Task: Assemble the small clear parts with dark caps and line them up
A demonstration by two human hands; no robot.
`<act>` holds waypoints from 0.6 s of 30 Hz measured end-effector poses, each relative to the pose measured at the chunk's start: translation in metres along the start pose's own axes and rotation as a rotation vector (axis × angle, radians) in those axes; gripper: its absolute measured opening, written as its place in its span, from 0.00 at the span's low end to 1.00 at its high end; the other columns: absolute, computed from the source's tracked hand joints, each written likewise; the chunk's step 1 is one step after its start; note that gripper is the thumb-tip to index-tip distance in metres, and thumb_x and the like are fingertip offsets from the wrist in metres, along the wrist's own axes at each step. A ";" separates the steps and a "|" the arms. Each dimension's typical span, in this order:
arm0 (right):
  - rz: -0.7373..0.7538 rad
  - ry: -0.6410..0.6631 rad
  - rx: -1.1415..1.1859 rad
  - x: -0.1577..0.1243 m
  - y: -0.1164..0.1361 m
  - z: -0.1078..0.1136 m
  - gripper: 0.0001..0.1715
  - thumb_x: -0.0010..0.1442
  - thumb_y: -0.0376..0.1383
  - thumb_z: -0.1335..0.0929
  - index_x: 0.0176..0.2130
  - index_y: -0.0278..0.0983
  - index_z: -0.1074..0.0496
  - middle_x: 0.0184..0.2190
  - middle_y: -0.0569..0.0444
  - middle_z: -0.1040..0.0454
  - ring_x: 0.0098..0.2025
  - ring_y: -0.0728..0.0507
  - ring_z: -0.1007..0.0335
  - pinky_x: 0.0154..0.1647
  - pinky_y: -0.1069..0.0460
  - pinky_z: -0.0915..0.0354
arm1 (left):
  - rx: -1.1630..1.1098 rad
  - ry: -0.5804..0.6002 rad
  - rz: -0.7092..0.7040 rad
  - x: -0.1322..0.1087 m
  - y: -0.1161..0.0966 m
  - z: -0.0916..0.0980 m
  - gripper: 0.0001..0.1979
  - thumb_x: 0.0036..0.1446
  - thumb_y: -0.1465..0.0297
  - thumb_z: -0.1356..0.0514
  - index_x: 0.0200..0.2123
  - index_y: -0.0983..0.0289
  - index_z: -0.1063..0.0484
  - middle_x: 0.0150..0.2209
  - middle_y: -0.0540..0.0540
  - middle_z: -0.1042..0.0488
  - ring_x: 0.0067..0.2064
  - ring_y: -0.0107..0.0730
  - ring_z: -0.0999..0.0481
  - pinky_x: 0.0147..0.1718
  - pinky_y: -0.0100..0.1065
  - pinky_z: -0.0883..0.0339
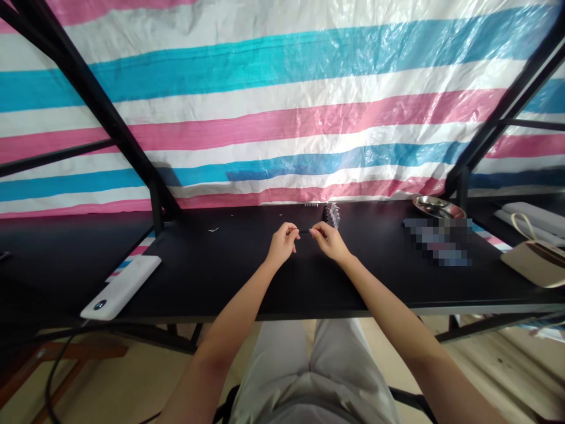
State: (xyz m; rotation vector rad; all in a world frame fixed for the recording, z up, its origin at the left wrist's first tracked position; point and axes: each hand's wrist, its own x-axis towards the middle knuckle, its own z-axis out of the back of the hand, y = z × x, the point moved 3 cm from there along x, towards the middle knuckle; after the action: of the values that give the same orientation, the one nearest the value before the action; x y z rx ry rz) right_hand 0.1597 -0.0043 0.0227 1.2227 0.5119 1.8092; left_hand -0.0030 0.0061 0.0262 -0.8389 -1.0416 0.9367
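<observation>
My left hand (283,244) and my right hand (330,241) are close together over the middle of the black table (212,265). Between their pinched fingertips stretches a short, thin black strip (304,231), one end in each hand; its exact kind is too small to make out. Just behind my right hand lie a black toothed piece (325,213) and some clear spiky pieces (334,215). A little row of whitish spiky bits (311,205) sits at the table's back edge. Thin pale scraps (213,229) lie to the left of my hands.
A white power bank-like device (123,288) with a cable lies at the front left. To the right are a shiny metal dish (436,206), a blurred-out patch and a beige bag (534,262). Black frame posts (119,135) and a striped plastic sheet (282,118) stand behind.
</observation>
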 end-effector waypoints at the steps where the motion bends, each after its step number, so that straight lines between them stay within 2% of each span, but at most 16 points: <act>1: 0.001 0.002 0.000 0.000 0.000 0.000 0.19 0.60 0.49 0.41 0.31 0.37 0.36 0.24 0.54 0.34 0.24 0.49 0.40 0.25 0.54 0.42 | 0.027 0.005 -0.012 -0.001 0.000 0.000 0.09 0.58 0.63 0.50 0.33 0.63 0.39 0.28 0.48 0.30 0.16 0.16 0.36 0.17 0.23 0.43; 7: 0.030 0.003 0.014 0.000 0.003 0.000 0.17 0.60 0.48 0.40 0.32 0.37 0.35 0.24 0.54 0.34 0.24 0.49 0.40 0.26 0.54 0.42 | 0.140 -0.015 -0.043 -0.005 -0.003 0.000 0.13 0.60 0.60 0.54 0.31 0.62 0.40 0.27 0.47 0.32 0.17 0.17 0.37 0.20 0.24 0.43; 12: 0.015 0.008 0.026 0.000 0.004 -0.001 0.16 0.59 0.47 0.39 0.34 0.37 0.34 0.24 0.54 0.34 0.25 0.49 0.39 0.26 0.53 0.41 | 0.189 -0.051 -0.025 -0.006 -0.003 0.002 0.15 0.61 0.60 0.55 0.28 0.62 0.40 0.22 0.46 0.35 0.17 0.19 0.38 0.22 0.25 0.43; 18: 0.012 0.018 0.055 -0.001 0.001 -0.001 0.14 0.59 0.45 0.38 0.36 0.37 0.35 0.23 0.56 0.35 0.22 0.50 0.41 0.26 0.53 0.41 | 0.081 -0.096 0.012 -0.004 0.002 0.003 0.18 0.62 0.58 0.58 0.25 0.63 0.42 0.22 0.47 0.34 0.15 0.18 0.40 0.19 0.24 0.44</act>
State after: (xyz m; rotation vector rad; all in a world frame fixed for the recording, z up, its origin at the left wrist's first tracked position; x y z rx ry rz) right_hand 0.1583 -0.0056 0.0226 1.2500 0.5689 1.8287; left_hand -0.0069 0.0031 0.0236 -0.7391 -1.0751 1.0309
